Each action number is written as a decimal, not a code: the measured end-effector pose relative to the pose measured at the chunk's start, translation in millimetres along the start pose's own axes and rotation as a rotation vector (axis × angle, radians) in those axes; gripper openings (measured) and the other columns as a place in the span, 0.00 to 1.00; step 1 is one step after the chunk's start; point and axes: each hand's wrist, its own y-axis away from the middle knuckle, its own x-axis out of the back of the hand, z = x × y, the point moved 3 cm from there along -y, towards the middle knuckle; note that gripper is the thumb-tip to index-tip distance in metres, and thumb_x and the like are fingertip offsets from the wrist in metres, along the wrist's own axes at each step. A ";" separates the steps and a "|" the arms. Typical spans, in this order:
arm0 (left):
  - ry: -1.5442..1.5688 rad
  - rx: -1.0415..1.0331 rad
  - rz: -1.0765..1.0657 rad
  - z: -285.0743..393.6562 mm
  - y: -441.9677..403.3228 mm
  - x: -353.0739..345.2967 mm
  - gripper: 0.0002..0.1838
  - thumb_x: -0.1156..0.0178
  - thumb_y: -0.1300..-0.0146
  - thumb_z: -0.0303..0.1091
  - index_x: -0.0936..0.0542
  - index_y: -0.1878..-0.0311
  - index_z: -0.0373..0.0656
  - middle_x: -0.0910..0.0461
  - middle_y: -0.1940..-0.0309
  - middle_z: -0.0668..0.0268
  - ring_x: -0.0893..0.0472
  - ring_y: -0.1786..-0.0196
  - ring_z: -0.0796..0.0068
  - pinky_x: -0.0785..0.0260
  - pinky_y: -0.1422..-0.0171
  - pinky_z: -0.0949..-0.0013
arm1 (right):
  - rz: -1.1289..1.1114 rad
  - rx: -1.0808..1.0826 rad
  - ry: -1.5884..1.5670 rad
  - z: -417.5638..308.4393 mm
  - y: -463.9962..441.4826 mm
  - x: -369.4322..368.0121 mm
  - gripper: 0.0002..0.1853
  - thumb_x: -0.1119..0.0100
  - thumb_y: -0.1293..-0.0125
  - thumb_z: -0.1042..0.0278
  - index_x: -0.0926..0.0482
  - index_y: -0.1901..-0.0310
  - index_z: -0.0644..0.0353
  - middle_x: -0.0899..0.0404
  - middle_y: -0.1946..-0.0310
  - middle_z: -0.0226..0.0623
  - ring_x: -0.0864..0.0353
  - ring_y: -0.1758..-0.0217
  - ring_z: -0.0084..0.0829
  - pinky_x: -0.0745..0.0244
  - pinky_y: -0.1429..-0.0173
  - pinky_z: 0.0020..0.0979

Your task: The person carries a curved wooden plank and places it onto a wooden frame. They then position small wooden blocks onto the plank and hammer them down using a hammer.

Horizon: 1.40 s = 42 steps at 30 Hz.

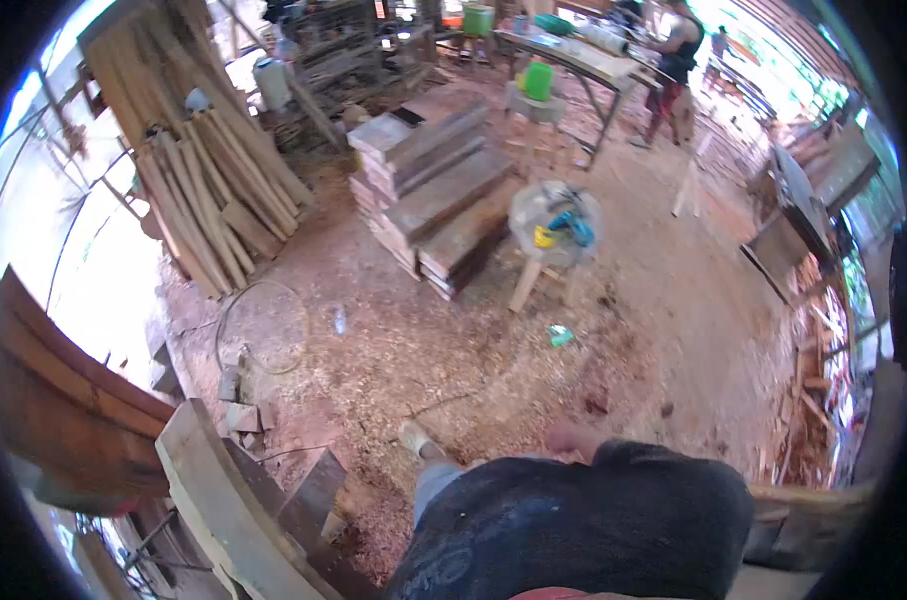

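Observation:
Neither of my hands can be made out. Dark cloth of my clothing fills the bottom centre. A blurred skin-coloured shape sticks out past its upper edge; I cannot tell whether it is a hand or a foot. Left of it, my foot in light footwear stands on the shavings. Ahead is a round-topped stool with a blue-and-yellow tool lying on top, perhaps a power drill. Close on my left leans a pale curved board.
Stacked thick planks stand left of the stool, with leaning boards behind. A hose-like loop and wood blocks lie on the floor. A person is beside a far table. A dark panel leans at right.

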 end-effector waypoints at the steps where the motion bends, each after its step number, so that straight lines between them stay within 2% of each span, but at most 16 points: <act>1: -0.003 0.021 0.000 2.1 -16.5 -7.2 0.29 0.40 0.35 0.39 0.27 0.32 0.37 0.24 0.37 0.46 0.26 0.35 0.46 0.36 0.28 0.51 | 0.015 -0.059 -0.126 -18.3 -6.5 7.9 0.13 0.39 0.39 0.58 0.11 0.61 0.55 0.11 0.64 0.42 0.12 0.59 0.44 0.20 0.60 0.47; 7: -0.062 0.146 0.001 11.7 -134.6 -58.8 0.30 0.39 0.36 0.39 0.27 0.33 0.37 0.24 0.38 0.47 0.25 0.36 0.46 0.35 0.28 0.50 | -0.087 -0.073 -0.106 -46.3 -28.1 133.2 0.17 0.44 0.35 0.52 0.11 0.59 0.54 0.12 0.62 0.46 0.12 0.57 0.48 0.20 0.55 0.49; 10: -0.094 0.254 0.013 5.6 -203.9 -71.2 0.30 0.38 0.37 0.39 0.27 0.33 0.38 0.23 0.38 0.47 0.24 0.36 0.46 0.35 0.29 0.50 | 0.128 -0.257 -0.068 -18.0 -85.1 232.1 0.16 0.41 0.41 0.54 0.12 0.62 0.55 0.12 0.65 0.44 0.13 0.60 0.49 0.19 0.57 0.47; 12: -0.109 0.301 0.039 1.3 -247.1 -75.8 0.30 0.37 0.37 0.39 0.27 0.33 0.38 0.23 0.39 0.47 0.24 0.37 0.45 0.35 0.29 0.49 | 0.230 -0.067 0.243 -17.7 -112.3 329.1 0.14 0.39 0.43 0.55 0.12 0.66 0.55 0.12 0.68 0.43 0.13 0.64 0.48 0.18 0.60 0.45; 15: -0.083 0.311 0.142 12.1 -306.0 -81.0 0.30 0.37 0.38 0.39 0.26 0.33 0.38 0.23 0.39 0.47 0.24 0.38 0.45 0.35 0.30 0.49 | 0.592 -0.164 -0.210 -80.5 -115.0 495.1 0.15 0.42 0.34 0.57 0.13 0.66 0.59 0.14 0.71 0.43 0.14 0.68 0.38 0.20 0.62 0.41; 19: 0.126 0.002 0.363 101.0 -386.4 -108.7 0.30 0.36 0.39 0.39 0.26 0.33 0.39 0.22 0.40 0.47 0.23 0.38 0.45 0.34 0.30 0.49 | 0.767 -0.040 -0.748 -161.9 -127.0 623.3 0.15 0.40 0.36 0.54 0.14 0.66 0.58 0.13 0.70 0.41 0.14 0.68 0.37 0.19 0.60 0.39; 21: 0.354 -0.273 0.366 203.4 -419.1 -133.1 0.31 0.35 0.39 0.39 0.26 0.34 0.39 0.22 0.40 0.47 0.23 0.39 0.44 0.34 0.31 0.48 | 0.777 0.102 -0.540 -174.1 -164.3 637.5 0.14 0.40 0.37 0.54 0.14 0.66 0.57 0.13 0.70 0.40 0.15 0.69 0.36 0.20 0.60 0.39; 22: 0.544 -0.297 0.083 282.5 -430.5 -108.5 0.32 0.36 0.40 0.36 0.27 0.32 0.39 0.25 0.35 0.45 0.25 0.35 0.45 0.36 0.29 0.47 | 0.787 0.166 -0.429 -173.9 -183.5 644.4 0.14 0.40 0.37 0.54 0.14 0.66 0.57 0.14 0.70 0.39 0.15 0.70 0.36 0.20 0.60 0.39; 24: 0.427 -0.421 0.067 377.6 -445.1 -137.2 0.33 0.38 0.40 0.37 0.28 0.30 0.40 0.30 0.30 0.45 0.28 0.30 0.45 0.37 0.27 0.47 | 0.436 0.084 -0.244 -161.4 -227.3 647.8 0.16 0.40 0.38 0.52 0.12 0.63 0.56 0.13 0.68 0.43 0.13 0.67 0.40 0.19 0.58 0.41; 27: 0.343 -0.572 -0.175 472.5 -483.1 -178.7 0.34 0.37 0.40 0.40 0.28 0.30 0.39 0.32 0.27 0.48 0.31 0.27 0.46 0.37 0.26 0.49 | 0.311 0.096 -0.043 -105.5 -309.9 604.9 0.18 0.41 0.39 0.49 0.11 0.60 0.53 0.14 0.64 0.49 0.13 0.62 0.46 0.19 0.56 0.44; 31: 0.284 -0.505 -0.854 469.2 -570.3 -316.8 0.28 0.42 0.36 0.45 0.22 0.33 0.49 0.24 0.33 0.53 0.24 0.33 0.47 0.32 0.30 0.50 | 0.236 -0.065 -0.055 -27.7 -314.5 626.5 0.18 0.44 0.37 0.50 0.11 0.58 0.54 0.13 0.61 0.47 0.12 0.59 0.47 0.19 0.55 0.46; 32: 0.003 -0.898 -0.907 447.0 -593.4 -362.0 0.25 0.45 0.33 0.45 0.21 0.35 0.50 0.22 0.35 0.54 0.22 0.35 0.48 0.30 0.31 0.51 | 0.071 -0.135 -0.097 -10.7 -315.1 641.6 0.20 0.46 0.34 0.49 0.12 0.56 0.54 0.12 0.59 0.47 0.12 0.56 0.49 0.19 0.53 0.47; 33: -0.280 -1.292 -0.921 437.4 -611.3 -391.9 0.22 0.47 0.30 0.45 0.19 0.37 0.51 0.19 0.38 0.55 0.21 0.37 0.49 0.29 0.32 0.52 | 0.148 -0.171 -0.052 -1.4 -320.9 661.8 0.20 0.47 0.34 0.49 0.12 0.56 0.54 0.12 0.59 0.47 0.12 0.56 0.49 0.19 0.53 0.47; 37: -0.498 -1.075 -0.932 403.6 -663.7 -409.0 0.17 0.45 0.31 0.42 0.17 0.43 0.52 0.17 0.42 0.63 0.20 0.38 0.59 0.25 0.37 0.55 | 0.399 -0.217 -0.215 -23.8 -295.0 797.7 0.15 0.42 0.37 0.54 0.12 0.61 0.54 0.13 0.63 0.48 0.13 0.62 0.47 0.19 0.57 0.45; 41: -0.988 -1.573 -1.121 418.5 -734.1 -438.6 0.33 0.29 0.45 0.46 0.24 0.35 0.54 0.20 0.38 0.67 0.20 0.37 0.64 0.23 0.40 0.57 | 0.709 -0.290 -0.514 -67.4 -332.2 939.5 0.17 0.42 0.34 0.53 0.14 0.63 0.59 0.14 0.66 0.50 0.13 0.60 0.48 0.20 0.55 0.46; 42: -0.912 -1.519 -1.127 430.3 -757.2 -444.2 0.32 0.29 0.45 0.45 0.24 0.36 0.53 0.19 0.40 0.66 0.20 0.37 0.64 0.23 0.40 0.57 | 0.776 -0.220 -0.631 -77.1 -352.6 965.2 0.17 0.42 0.34 0.53 0.14 0.63 0.59 0.14 0.66 0.50 0.13 0.60 0.47 0.20 0.55 0.45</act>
